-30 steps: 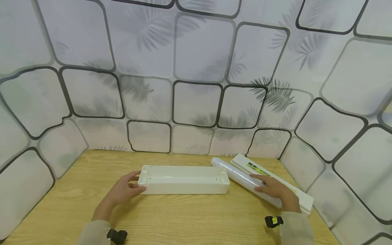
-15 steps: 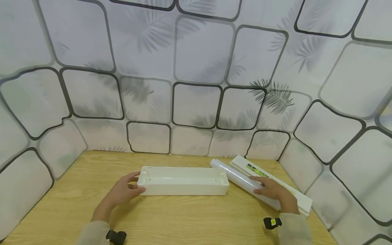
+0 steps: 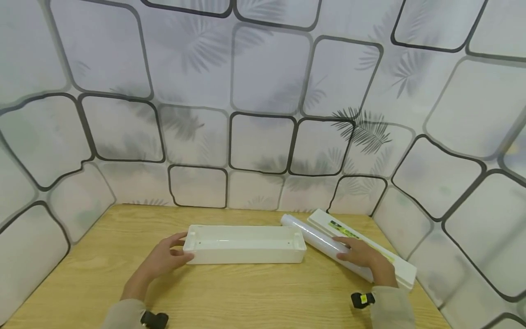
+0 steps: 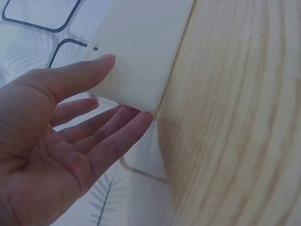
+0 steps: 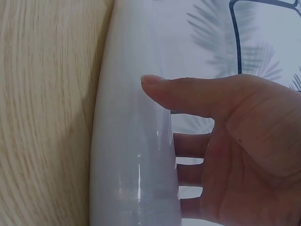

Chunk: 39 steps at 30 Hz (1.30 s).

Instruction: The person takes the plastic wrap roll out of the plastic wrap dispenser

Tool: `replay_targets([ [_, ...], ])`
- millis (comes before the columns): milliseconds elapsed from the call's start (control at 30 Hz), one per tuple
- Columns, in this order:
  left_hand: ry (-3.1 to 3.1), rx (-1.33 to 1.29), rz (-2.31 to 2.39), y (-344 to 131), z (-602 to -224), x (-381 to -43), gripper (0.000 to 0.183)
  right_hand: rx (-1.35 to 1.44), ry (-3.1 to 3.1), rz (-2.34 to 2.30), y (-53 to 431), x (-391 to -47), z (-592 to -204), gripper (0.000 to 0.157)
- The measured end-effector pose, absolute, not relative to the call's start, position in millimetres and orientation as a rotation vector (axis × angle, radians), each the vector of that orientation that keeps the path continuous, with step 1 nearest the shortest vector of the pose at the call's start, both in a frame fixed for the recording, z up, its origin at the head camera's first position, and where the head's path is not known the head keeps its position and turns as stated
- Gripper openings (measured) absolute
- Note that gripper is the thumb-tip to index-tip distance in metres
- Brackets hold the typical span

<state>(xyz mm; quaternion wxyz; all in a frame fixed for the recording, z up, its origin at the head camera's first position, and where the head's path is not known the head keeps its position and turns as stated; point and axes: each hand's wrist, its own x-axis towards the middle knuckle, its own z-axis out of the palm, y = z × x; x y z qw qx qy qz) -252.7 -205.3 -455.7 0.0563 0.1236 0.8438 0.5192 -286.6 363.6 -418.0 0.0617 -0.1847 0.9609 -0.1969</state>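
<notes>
A long white plastic box (image 3: 246, 255), its open side up, lies across the table. My left hand (image 3: 166, 256) holds its left end, thumb against the front wall and fingertips at the end wall. The left wrist view shows those fingers only slightly bent beside the white box (image 4: 136, 56). On the right, a roll of plastic wrap (image 3: 314, 237) lies at a slant. My right hand (image 3: 363, 256) grips it near its close end, the thumb over its shiny surface. In the right wrist view the other fingers pass behind the roll (image 5: 131, 141), their tips hidden.
A flat white lid-like piece (image 3: 404, 269) with a green label (image 3: 345, 230) lies just right of the roll, partly covered by my right hand. The wood-grain table (image 3: 230, 297) meets a patterned cloth wall (image 3: 263, 146) at the back and both sides.
Both hands keep their places on the box and the roll. The whole head view has shifted slightly, so everything appears a little lower and further left.
</notes>
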Motion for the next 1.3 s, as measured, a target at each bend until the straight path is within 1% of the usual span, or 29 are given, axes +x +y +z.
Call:
replay_targets([
  [467, 2.577, 0.368, 1.552, -203.0, -454.3, -257.8, 0.080, -0.484, 2.885, -0.636, 363.8, -286.3, -412.4, 0.066],
  [800, 2.584, 0.259, 1.464, -203.6, -451.8, -260.6, 0.098, -0.533, 2.913, -0.638, 365.0, -288.7, -413.8, 0.065],
  [1000, 2.566, 0.263, 1.484, -203.3, -448.2, -257.7, 0.092, -0.554, 2.927, -0.649, 364.8, -289.2, -412.8, 0.061],
  [1167, 2.564, 0.298, 1.520, -206.7, -446.2, -257.0, 0.084, -0.565, 3.058, -0.716, 357.9, -292.9, -410.6, 0.051],
  [1300, 2.607, 0.307, 1.529, -203.9, -443.4, -257.1, 0.078, -0.641, 3.181, -0.774, 344.9, -296.4, -406.0, 0.047],
])
